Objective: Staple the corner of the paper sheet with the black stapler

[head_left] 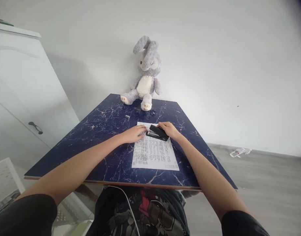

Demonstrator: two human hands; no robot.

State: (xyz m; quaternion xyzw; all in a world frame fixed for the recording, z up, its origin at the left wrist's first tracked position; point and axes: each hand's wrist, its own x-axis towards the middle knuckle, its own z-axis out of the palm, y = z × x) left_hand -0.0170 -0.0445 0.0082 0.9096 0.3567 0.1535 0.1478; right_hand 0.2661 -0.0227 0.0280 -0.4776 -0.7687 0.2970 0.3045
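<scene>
Left grip (135, 133): fingers loosely extended at the mouth of the black stapler (159, 132); any hold unclear. Stapler: on a printed sheet (155, 155), tabletop (116, 164) beneath. Right grip (170, 129): closed about its rear; pressing could pinch left fingertips.

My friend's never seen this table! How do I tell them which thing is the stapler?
Find the dark blue table with the toy rabbit at its far end. A white sheet lies on it, with the left hand and the right hand at its far half. Between them is the stapler: black, its top raised like an open mouth, unlike the flat sheet beneath.
</scene>
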